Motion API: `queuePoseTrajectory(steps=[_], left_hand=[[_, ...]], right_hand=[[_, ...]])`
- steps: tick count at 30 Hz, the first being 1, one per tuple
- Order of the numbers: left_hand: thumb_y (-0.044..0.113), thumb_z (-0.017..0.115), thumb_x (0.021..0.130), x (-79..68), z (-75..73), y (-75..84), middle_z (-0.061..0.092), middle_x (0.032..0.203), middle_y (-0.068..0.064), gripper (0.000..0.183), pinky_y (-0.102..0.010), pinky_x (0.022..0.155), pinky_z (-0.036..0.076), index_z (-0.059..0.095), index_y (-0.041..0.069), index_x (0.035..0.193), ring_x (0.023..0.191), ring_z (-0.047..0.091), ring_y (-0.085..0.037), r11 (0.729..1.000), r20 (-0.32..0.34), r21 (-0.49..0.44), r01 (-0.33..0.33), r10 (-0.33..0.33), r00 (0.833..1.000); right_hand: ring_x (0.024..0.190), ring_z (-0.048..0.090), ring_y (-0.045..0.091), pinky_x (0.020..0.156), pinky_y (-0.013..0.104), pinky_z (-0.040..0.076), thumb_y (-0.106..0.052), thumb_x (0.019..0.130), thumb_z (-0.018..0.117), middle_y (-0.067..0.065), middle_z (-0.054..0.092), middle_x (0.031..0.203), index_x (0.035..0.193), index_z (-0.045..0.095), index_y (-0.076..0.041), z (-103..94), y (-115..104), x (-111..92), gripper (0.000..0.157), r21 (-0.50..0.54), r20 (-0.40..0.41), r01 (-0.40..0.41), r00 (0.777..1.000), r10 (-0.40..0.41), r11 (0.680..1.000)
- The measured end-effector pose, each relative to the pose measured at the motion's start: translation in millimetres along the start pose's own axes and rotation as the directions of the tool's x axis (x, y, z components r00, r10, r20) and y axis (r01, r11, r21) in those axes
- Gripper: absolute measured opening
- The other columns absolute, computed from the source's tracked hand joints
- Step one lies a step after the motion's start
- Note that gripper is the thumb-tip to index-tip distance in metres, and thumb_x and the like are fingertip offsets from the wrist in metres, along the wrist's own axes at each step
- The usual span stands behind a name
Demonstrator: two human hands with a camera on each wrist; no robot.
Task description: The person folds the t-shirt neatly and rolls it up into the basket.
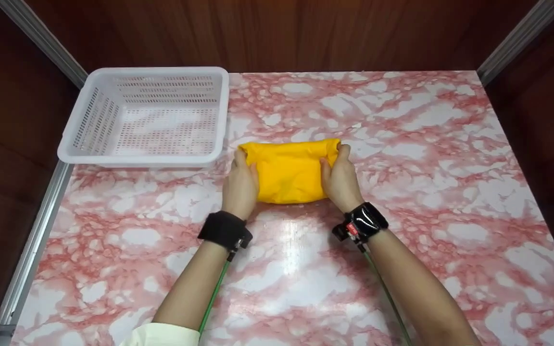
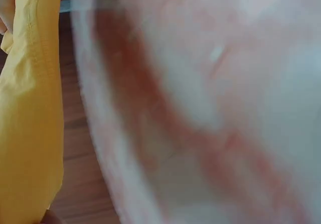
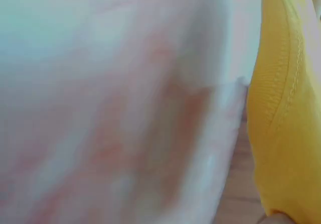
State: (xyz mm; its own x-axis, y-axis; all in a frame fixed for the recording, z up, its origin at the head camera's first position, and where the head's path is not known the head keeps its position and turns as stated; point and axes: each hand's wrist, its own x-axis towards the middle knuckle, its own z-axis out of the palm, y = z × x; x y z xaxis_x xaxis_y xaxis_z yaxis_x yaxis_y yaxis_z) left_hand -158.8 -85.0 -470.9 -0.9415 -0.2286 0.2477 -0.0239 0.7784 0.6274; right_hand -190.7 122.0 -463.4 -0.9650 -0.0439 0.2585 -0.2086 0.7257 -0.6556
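A folded yellow garment [image 1: 290, 173] is held between both hands at the middle of the table, forming a compact bundle with a wide front face. My left hand [image 1: 241, 187] grips its left end, thumb on the near face. On the opposite end, my right hand [image 1: 343, 180] grips it in the same way. The other fingers are mostly hidden behind the cloth. Stitching runs along the yellow garment [image 2: 32, 108] in the left wrist view. A stitched, ribbed-looking band shows on the garment [image 3: 283, 108] in the right wrist view. The bundle appears raised off the tabletop.
A white perforated plastic basket [image 1: 221, 120] stands at the back left of the red-and-white marbled table [image 1: 426, 192]. Brown wood-grain panels [image 1: 286, 36] close off the back and both sides. Green cables run from the black wrist bands [image 1: 224, 230] along the forearms.
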Motion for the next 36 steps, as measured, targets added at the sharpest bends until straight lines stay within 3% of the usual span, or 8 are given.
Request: queuePoseTrajectory(steps=[8,16,21,24,28,32,36], left_hand=[[0.024,0.041,0.094,33.6,-73.1,-17.4,0.056,0.099,-0.024,0.032,-0.044,0.053,0.045,0.034,0.002,0.117,0.067,0.057,-0.039,1.000,-0.110,-0.016,-0.018,0.017,0.994],[0.029,0.036,0.095,73.4,-125.2,-61.5,0.056,0.084,-0.024,0.038,-0.044,0.059,0.043,0.031,0.001,0.120,0.071,0.054,-0.038,0.999,-0.146,0.017,0.049,-0.046,0.988],[0.032,0.032,0.095,98.2,-139.1,-80.6,0.055,0.096,-0.030,0.043,-0.052,0.064,0.040,0.028,0.002,0.125,0.079,0.053,-0.046,0.992,-0.140,0.068,0.104,-0.094,0.986],[0.033,0.030,0.095,109.4,-142.3,-97.1,0.054,0.100,-0.032,0.045,-0.055,0.066,0.038,0.025,0.002,0.127,0.083,0.052,-0.049,0.984,-0.129,0.096,0.152,-0.139,0.982],[0.032,0.027,0.095,124.0,-146.1,-116.5,0.052,0.106,-0.033,0.047,-0.057,0.072,0.037,0.021,0.001,0.130,0.090,0.050,-0.050,0.971,-0.131,0.135,0.197,-0.180,0.975],[0.032,0.023,0.095,136.2,-151.1,-131.5,0.048,0.113,-0.032,0.049,-0.059,0.073,0.036,0.016,0.001,0.132,0.091,0.049,-0.051,0.954,-0.107,0.207,0.218,-0.200,0.974],[0.032,0.019,0.096,142.3,-154.0,-146.1,0.045,0.115,-0.034,0.052,-0.060,0.071,0.037,0.010,-0.001,0.135,0.087,0.048,-0.054,0.933,-0.062,0.278,0.229,-0.220,0.973]], right_hand=[[0.054,0.050,0.021,0.048,0.031,0.043,-0.021,0.093,0.041,0.011,0.054,0.069,0.123,0.028,-0.001,15.0,-72.3,33.6,0.039,0.070,-0.021,0.041,0.999,-0.039,0.997],[0.058,0.052,0.018,0.049,0.023,0.044,-0.015,0.090,0.042,0.012,0.058,0.081,0.124,0.032,-0.001,60.1,-134.0,62.3,0.038,0.099,-0.034,0.108,0.994,-0.105,0.989],[0.066,0.052,0.016,0.056,0.022,0.046,-0.012,0.085,0.046,0.012,0.055,0.102,0.126,0.031,-0.003,74.9,-161.3,77.8,0.045,0.083,0.008,0.121,0.992,-0.122,0.989],[0.088,0.052,0.016,0.077,0.022,0.045,-0.010,0.081,0.049,0.012,0.050,0.116,0.125,0.033,-0.001,86.0,-173.0,84.7,0.048,0.073,0.027,0.179,0.983,-0.181,0.981],[0.110,0.045,0.016,0.096,0.017,0.033,-0.008,0.082,0.050,0.014,0.045,0.123,0.127,0.033,0.001,97.7,-184.3,90.7,0.049,0.096,0.068,0.259,0.962,-0.266,0.961],[0.117,0.042,0.017,0.100,0.016,0.029,-0.010,0.085,0.052,0.014,0.041,0.128,0.131,0.030,-0.001,110.4,-195.3,92.2,0.052,0.086,0.124,0.257,0.956,-0.266,0.963],[0.115,0.045,0.019,0.098,0.019,0.033,-0.014,0.086,0.056,0.011,0.041,0.126,0.133,0.029,-0.003,125.7,-204.8,89.3,0.056,0.037,0.169,0.217,0.961,-0.220,0.976]])
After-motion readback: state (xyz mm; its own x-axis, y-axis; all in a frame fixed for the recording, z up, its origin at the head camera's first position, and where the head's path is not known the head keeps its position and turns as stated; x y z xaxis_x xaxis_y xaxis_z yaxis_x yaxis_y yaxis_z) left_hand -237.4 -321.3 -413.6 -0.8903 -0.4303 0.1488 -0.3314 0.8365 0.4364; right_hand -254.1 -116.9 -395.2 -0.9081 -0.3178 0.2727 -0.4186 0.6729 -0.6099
